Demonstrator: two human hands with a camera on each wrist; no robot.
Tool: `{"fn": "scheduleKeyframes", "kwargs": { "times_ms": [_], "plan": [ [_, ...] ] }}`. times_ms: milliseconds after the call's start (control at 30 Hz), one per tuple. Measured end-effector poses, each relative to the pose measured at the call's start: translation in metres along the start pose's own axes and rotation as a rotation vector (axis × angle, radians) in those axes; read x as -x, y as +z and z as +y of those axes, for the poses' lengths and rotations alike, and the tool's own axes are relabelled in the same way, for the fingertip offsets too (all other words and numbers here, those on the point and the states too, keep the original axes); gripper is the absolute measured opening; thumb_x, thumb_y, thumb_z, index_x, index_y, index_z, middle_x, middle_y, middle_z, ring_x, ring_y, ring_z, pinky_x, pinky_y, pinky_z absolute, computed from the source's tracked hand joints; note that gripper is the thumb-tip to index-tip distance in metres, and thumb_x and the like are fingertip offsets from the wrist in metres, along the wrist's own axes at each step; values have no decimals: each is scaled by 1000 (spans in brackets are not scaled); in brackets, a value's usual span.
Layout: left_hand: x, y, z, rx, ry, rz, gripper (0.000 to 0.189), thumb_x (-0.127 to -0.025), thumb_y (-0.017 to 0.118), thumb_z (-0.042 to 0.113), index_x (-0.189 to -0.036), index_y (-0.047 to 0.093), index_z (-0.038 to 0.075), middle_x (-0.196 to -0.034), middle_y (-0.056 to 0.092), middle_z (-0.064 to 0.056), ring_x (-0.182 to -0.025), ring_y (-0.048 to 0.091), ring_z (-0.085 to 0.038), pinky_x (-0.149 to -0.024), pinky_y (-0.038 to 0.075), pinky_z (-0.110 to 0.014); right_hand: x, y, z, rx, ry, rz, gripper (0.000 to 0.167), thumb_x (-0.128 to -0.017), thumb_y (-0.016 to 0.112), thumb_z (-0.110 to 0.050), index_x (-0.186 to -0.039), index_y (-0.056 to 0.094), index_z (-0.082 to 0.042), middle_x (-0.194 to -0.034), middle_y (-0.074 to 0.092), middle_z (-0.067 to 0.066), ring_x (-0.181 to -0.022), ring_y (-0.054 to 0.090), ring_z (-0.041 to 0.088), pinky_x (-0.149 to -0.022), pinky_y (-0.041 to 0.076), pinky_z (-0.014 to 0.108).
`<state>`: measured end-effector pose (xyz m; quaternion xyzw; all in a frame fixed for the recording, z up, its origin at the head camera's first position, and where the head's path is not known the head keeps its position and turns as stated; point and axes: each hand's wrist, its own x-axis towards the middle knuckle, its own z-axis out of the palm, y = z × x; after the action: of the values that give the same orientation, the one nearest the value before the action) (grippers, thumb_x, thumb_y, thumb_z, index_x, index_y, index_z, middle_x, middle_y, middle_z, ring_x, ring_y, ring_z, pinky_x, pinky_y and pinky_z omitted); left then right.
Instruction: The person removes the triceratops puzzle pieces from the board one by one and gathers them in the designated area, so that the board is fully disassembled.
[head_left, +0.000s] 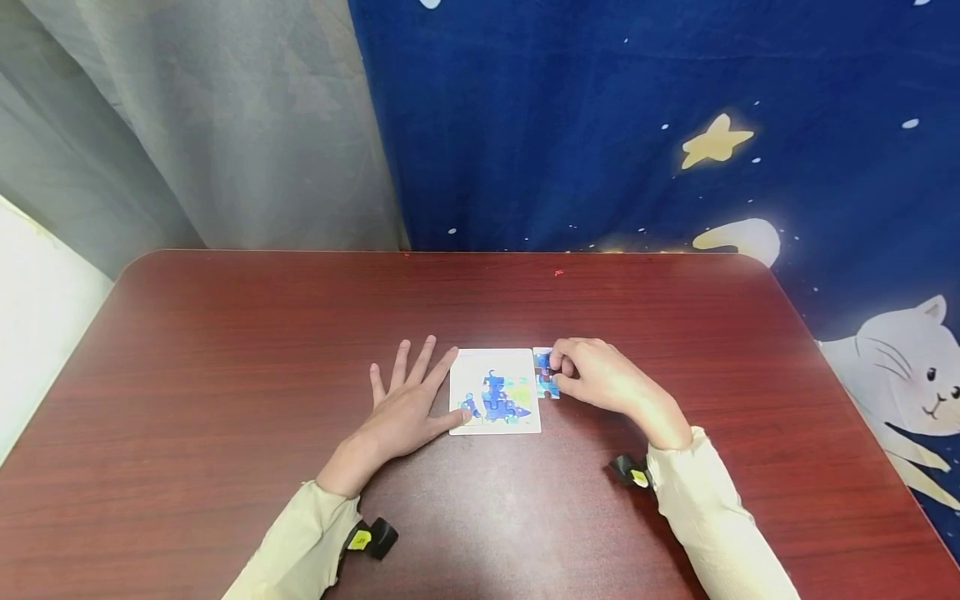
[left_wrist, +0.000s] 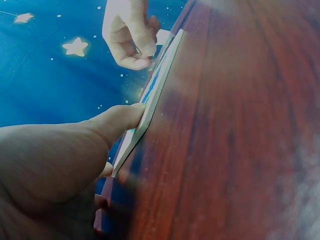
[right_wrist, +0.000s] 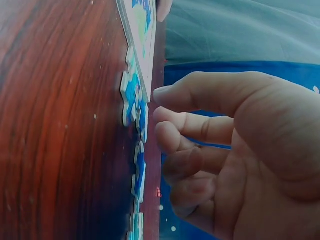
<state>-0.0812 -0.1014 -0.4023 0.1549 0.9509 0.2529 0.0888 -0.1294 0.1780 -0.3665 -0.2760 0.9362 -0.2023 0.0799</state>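
Observation:
A square white puzzle board (head_left: 487,360) lies on the table, with blue and yellow-green pieces joined in its lower part. My left hand (head_left: 401,412) is spread flat at its left side. The left thumb rests on the board's lower left corner, and the index fingertip is at the upper left corner. Loose jigsaw pieces (right_wrist: 131,97), mostly blue, lie along the board's right edge. Over them hovers my right hand (head_left: 603,375), fingers loosely bent. In the right wrist view its thumb and index fingertips are a little apart, with nothing between them.
The dark red wooden table (head_left: 262,333) has rounded far corners. Behind it hang a grey curtain (head_left: 285,125) and a blue curtain (head_left: 525,125) with stars and a cat. A small red mark (head_left: 558,272) is near the far edge. Each wrist wears a black strap device.

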Motion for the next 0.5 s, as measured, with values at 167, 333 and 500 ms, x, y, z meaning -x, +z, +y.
{"fn": "scheduleKeyframes", "kwargs": {
  "times_ms": [167, 333, 500],
  "plan": [
    [0, 0, 0, 1, -3, -2, 87, -82, 61, 55, -150, 19, 23, -155, 3, -9, -138, -11, -35, -97, -11, -66, 0, 1, -7, -31, -33, -1, 7, -80, 63, -9, -84, 58, -12, -66, 47, -7, -60, 43, 8, -58, 38, 27],
    [0, 0, 1, 3, -6, -2, 87, -82, 61, 55, -150, 19, 23, -155, 4, -9, -138, -11, -35, -97, -11, -66, -2, 5, -13, -51, -99, -3, 7, -80, 61, -6, -83, 58, -11, -67, 48, -7, -61, 43, 7, -59, 39, 25],
    [0, 0, 1, 4, -8, -3, 87, -82, 62, 54, -150, 19, 23, -155, 4, -9, -138, -11, -36, -97, -12, -66, -2, 8, -19, -38, -105, -21, 7, -81, 65, -10, -87, 63, -11, -72, 53, -9, -67, 50, 9, -64, 43, 26]
  ]
}}
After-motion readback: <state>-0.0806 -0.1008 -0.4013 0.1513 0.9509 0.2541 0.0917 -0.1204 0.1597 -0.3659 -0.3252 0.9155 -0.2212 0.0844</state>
